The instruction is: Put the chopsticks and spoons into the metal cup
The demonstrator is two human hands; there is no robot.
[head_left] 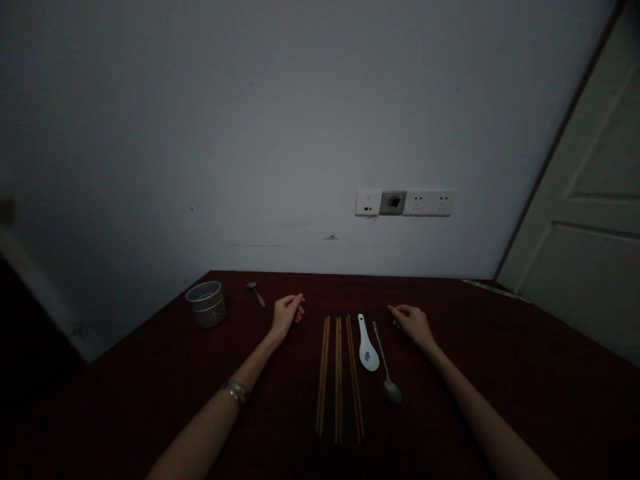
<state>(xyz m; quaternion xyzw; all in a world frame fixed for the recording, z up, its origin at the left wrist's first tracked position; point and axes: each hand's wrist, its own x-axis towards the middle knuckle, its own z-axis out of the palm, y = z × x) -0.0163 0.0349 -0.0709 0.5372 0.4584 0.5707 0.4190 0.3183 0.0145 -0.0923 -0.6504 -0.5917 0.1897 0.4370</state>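
Note:
My left hand (287,313), with bracelets on its wrist, rests on the table with the fingers loosely curled together and nothing visible in them. To its right lie three pairs of wooden chopsticks: a left pair (323,377), a middle pair (339,380) and a right pair (355,380). Beside them is a white soup spoon (369,357) with a blue pattern, then a long-handled metal spoon (393,392). My right hand (413,323) lies just right of that spoon's handle, fingers curled in and holding nothing I can see. A small metal spoon (257,293) sits beyond my left hand.
A grey metal cup-like container (206,305) stands at the table's left. The dark red table (280,427) ends at a pale wall (280,133) carrying a row of sockets (429,203). A panelled door (590,193) is on the right.

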